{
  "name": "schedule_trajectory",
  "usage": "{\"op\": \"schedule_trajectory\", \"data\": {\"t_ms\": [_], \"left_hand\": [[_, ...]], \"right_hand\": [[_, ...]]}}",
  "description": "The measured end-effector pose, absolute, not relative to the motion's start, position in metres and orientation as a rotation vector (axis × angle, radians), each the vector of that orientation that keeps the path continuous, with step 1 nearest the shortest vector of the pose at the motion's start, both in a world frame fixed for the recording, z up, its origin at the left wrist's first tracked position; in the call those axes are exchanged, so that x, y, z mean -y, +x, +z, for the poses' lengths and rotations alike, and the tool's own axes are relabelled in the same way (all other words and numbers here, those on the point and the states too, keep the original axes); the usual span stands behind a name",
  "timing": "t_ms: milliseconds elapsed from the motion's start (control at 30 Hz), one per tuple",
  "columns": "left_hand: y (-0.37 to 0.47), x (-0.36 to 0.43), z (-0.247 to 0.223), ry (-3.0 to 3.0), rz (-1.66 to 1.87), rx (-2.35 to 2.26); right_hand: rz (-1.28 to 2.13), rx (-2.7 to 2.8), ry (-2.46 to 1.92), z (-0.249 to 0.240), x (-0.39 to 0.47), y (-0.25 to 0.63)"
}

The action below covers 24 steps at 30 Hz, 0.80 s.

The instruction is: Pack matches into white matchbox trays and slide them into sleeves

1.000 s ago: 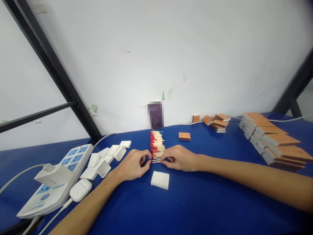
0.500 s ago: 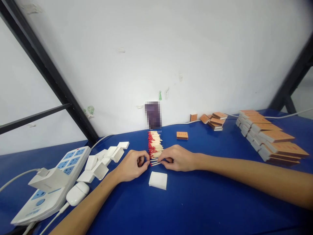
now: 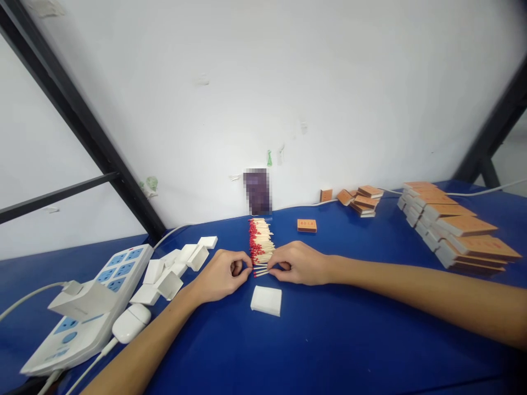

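Note:
A long row of matches (image 3: 262,241) lies on the blue table, red heads to the left and pale sticks to the right. At the near end of the row my left hand (image 3: 225,276) is closed, thumb and forefinger pinched at the match heads. Opposite it, my right hand (image 3: 301,264) pinches the plain ends of the nearest matches, which lie slightly fanned between both hands. Which matches each hand grips is partly hidden by the fingertips. Just in front of the hands lies a white inner matchbox tray (image 3: 267,301), apparently bottom up.
Several white trays (image 3: 169,284) lie left, beside a power strip (image 3: 88,329) with a charger and white earbud case (image 3: 132,323). One orange matchbox (image 3: 307,225) lies behind my right hand. Stacked matchboxes (image 3: 453,219) stand right; loose ones (image 3: 364,202) lie by the wall.
Both hands stay at the near end of the row, almost unmoved. The nearest matches between them have shifted slightly. The whole view has moved up a little.

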<state>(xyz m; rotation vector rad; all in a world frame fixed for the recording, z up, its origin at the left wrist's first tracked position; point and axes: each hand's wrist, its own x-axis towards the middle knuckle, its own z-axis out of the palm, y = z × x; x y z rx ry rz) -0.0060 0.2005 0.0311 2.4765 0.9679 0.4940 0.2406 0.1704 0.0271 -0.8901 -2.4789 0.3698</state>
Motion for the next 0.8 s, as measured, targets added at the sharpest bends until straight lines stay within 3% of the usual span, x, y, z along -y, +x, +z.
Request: {"op": "schedule_trajectory", "data": {"t_ms": [800], "left_hand": [[-0.0024,-0.1972,0.037,2.476,0.514,-0.901]], "right_hand": [[0.336,2.501,-0.93,0.0337,-0.1661,0.2383]]}}
